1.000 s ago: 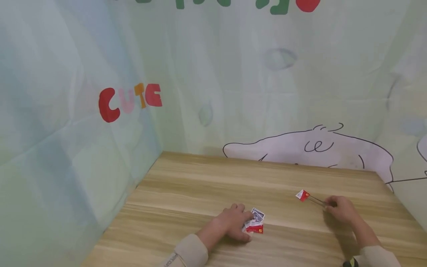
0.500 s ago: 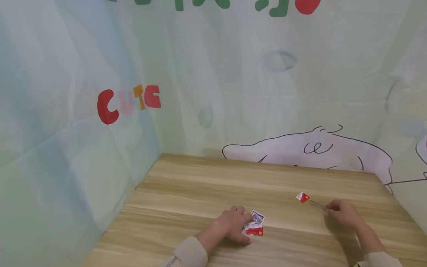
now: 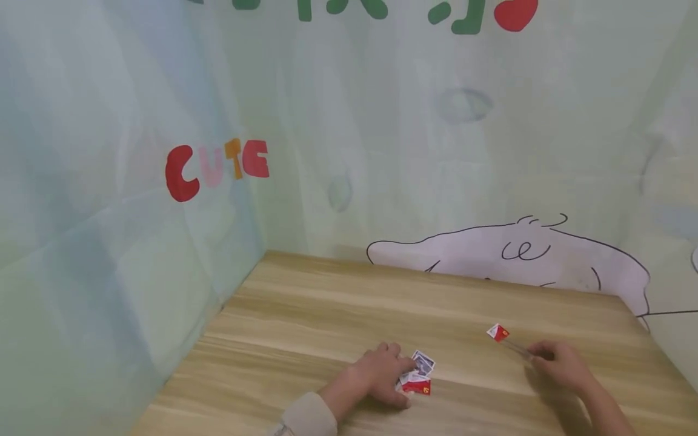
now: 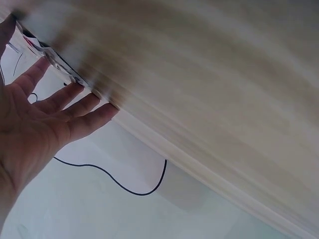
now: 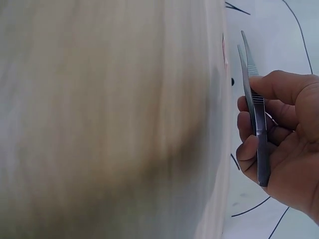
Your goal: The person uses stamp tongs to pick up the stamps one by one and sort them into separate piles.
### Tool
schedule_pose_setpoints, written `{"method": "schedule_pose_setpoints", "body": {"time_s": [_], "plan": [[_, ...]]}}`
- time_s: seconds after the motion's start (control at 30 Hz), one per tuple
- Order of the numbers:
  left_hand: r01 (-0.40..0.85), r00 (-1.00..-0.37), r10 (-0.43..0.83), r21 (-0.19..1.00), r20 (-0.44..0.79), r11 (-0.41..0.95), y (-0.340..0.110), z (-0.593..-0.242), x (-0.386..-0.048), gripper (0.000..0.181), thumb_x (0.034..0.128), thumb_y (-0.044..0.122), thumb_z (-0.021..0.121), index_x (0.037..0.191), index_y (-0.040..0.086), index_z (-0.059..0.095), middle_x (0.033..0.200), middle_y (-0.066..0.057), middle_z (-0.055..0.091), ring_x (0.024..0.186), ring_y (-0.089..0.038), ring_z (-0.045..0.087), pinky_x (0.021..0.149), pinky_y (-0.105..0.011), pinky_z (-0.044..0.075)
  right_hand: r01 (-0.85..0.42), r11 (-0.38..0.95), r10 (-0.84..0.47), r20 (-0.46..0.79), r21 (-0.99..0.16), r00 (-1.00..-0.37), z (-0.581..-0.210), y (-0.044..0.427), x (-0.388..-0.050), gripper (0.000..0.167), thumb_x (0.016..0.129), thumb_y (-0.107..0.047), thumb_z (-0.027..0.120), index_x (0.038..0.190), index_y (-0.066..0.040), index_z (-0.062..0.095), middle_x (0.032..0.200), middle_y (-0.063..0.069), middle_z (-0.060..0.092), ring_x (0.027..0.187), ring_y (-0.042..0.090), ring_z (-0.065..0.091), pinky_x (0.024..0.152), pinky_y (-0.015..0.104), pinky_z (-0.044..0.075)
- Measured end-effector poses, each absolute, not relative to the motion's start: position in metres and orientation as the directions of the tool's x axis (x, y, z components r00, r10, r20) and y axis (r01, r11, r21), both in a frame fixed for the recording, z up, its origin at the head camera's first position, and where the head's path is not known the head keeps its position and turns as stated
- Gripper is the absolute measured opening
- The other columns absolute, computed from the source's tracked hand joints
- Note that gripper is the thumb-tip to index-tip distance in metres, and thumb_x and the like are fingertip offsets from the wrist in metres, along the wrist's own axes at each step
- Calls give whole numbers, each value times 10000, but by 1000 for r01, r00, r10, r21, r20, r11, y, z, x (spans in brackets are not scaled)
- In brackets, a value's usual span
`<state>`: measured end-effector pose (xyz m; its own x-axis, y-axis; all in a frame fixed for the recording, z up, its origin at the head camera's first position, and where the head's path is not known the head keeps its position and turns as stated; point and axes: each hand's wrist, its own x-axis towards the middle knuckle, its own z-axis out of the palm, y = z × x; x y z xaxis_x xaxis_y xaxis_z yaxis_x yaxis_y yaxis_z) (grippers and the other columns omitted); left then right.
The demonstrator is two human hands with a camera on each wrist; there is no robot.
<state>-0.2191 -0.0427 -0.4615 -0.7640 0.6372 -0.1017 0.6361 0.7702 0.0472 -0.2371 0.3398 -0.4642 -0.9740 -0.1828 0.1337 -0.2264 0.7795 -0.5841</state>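
Observation:
My left hand (image 3: pixel 382 376) rests on the table with fingers spread and fairly straight, at the edge of a small pile of cards or stamps. A grey-and-white piece (image 3: pixel 424 363) and a red-and-white piece (image 3: pixel 418 386) show beside it; the hand covers the rest. In the left wrist view, fingertips of the hand (image 4: pixel 45 114) touch the tabletop. My right hand (image 3: pixel 561 367) pinches metal tweezers (image 5: pixel 259 124) between thumb and fingers. Their tips stand apart with nothing between them. A separate red-and-white piece (image 3: pixel 498 332) lies flat just beyond the tips.
The wood-grain table (image 3: pixel 305 303) meets a pale printed cloth backdrop (image 3: pixel 382 151) at its back and left edges. A line-drawn white cartoon figure (image 3: pixel 469 251) shows on the cloth behind the table.
The tweezers first reached the red-and-white piece with their tips on it; now the tips are off it and it lies on the table. The left hand has stayed in place.

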Motion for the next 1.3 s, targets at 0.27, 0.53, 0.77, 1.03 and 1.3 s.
{"method": "schedule_pose_setpoints", "body": {"time_s": [0.27,0.53,0.77,1.03,1.3], "plan": [[628,-769,630,56,-107,776,-42,-462,-218,736,698,581,694,1349,317,475,1215,-24,487,1062,-203,463,785,-391,466,-219,769,-172,135,-600,-976,-462,331,-233,200,806,-70,669,961,56,651,890,109,655,801,213,584,711,346,470],[620,-774,623,65,-114,782,-41,-462,-218,730,700,584,692,1342,302,488,1187,-26,491,1057,-211,461,796,-410,462,-285,735,-221,181,-616,-958,-460,322,-228,151,776,-20,698,917,24,672,865,79,662,764,116,582,673,272,488],[632,-766,632,43,-116,774,-41,-465,-223,733,706,606,677,1346,305,482,1190,-25,491,1044,-211,465,777,-406,469,-301,704,-248,174,-643,-953,-456,319,-225,180,778,-19,690,942,48,657,856,66,652,746,105,570,650,257,490],[640,-758,642,55,-118,766,-42,-462,-220,728,706,603,680,1338,296,491,1180,-11,492,1033,-196,462,783,-398,464,-388,679,-305,242,-623,-921,-456,311,-224,163,740,26,709,898,28,668,797,17,643,683,35,540,588,241,478],[643,-755,647,74,-108,763,-44,-463,-218,715,710,590,682,1331,286,499,1190,-8,494,1059,-196,462,806,-408,461,-486,649,-418,259,-585,-871,-458,296,-226,159,728,18,704,882,0,670,796,-33,629,700,21,532,596,252,476]]}}
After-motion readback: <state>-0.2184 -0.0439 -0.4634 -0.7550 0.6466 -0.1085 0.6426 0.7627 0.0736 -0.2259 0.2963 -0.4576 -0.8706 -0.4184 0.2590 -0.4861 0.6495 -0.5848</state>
